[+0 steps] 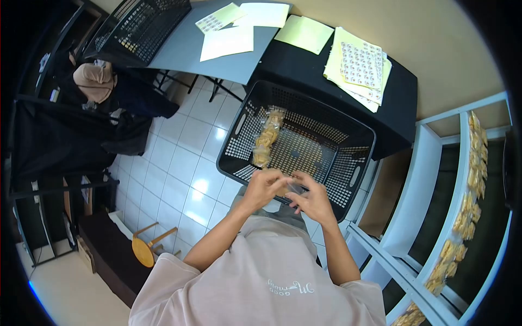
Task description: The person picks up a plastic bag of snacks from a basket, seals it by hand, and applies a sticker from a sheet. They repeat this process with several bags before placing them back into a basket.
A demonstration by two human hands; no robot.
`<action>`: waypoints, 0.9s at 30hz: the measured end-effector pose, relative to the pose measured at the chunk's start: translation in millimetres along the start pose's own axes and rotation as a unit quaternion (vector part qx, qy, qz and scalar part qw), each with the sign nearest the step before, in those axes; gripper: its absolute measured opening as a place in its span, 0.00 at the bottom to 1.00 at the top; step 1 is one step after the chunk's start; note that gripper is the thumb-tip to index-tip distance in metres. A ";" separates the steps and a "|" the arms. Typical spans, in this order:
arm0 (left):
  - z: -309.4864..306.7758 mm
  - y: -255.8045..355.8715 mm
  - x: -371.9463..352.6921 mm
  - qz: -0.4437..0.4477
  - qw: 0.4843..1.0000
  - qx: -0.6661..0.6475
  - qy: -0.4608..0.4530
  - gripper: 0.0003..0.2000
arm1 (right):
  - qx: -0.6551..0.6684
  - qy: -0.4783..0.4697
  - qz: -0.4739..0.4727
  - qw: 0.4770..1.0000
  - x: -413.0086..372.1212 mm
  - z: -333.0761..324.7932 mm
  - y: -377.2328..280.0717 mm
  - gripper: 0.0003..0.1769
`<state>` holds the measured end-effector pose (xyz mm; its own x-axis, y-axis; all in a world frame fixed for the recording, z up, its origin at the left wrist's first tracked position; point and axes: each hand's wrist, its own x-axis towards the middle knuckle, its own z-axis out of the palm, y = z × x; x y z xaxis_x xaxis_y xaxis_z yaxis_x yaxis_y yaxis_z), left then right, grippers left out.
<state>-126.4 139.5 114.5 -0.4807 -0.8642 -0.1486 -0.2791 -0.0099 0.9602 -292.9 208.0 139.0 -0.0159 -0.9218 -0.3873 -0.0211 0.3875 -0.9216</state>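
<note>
Both hands are close together over the near rim of a black perforated basket (304,98). A small clear plastic packet (295,187) is between them, its contents partly hidden by the fingers. My left hand (265,190) has its fingers bent and pressed around the packet's left side. My right hand (312,200) pinches its right side, with the thumb and fingers curled inward. Inside the basket, a row of clear packets with yellowish pieces (266,138) lies along the left side.
Sticker sheets (361,65) and yellow paper (304,33) lie on a black-covered table (402,87). A grey table (179,41) holds another basket (141,32). Packets line a shelf (467,212) at right. Another person (136,95) is at left, near a stool (142,250).
</note>
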 end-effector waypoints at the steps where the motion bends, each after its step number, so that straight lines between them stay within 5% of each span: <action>1: -2.6 -5.5 -3.3 -0.008 0.998 0.011 -0.054 0.10 | -0.001 -0.009 0.003 1.000 6.2 0.6 3.4 0.26; 3: -13.1 -22.8 -7.7 -0.060 0.990 0.086 -0.098 0.09 | -0.111 -0.095 0.019 0.989 21.8 7.3 19.7 0.14; 5: -26.3 -33.1 -8.5 0.027 0.997 0.066 -0.014 0.12 | -0.247 -0.026 -0.118 0.962 46.9 9.8 63.6 0.10; 7: -62.2 -49.4 -4.9 -0.025 0.995 0.092 -0.001 0.17 | -0.282 0.011 -0.135 0.950 72.4 9.7 88.5 0.10; 9: -108.2 -58.8 0.0 -0.091 0.994 0.057 0.015 0.15 | -0.297 0.045 -0.089 0.950 96.7 17.8 100.4 0.09; 14: -224.6 -93.4 -6.9 -0.096 0.987 0.096 0.084 0.12 | -0.391 0.105 -0.056 0.913 167.5 75.5 154.8 0.09; 20: -334.9 -130.1 -48.9 -0.156 0.968 0.128 0.149 0.11 | -0.454 0.085 0.207 0.862 243.5 138.2 252.1 0.10; 23: -371.6 -139.1 -79.7 -0.204 0.957 0.118 0.171 0.12 | -0.384 0.065 0.211 0.897 252.1 152.2 253.1 0.11; 27: -403.9 -152.9 -111.1 -0.258 0.936 0.126 0.204 0.14 | -0.418 0.076 0.239 0.873 265.1 169.4 246.9 0.20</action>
<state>305.4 33.9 79.6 0.1159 -0.8977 -0.4251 -0.5989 -0.4045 0.6911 -133.0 58.1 -195.6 -0.3532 -0.6666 -0.6564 -0.6966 0.6558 -0.2911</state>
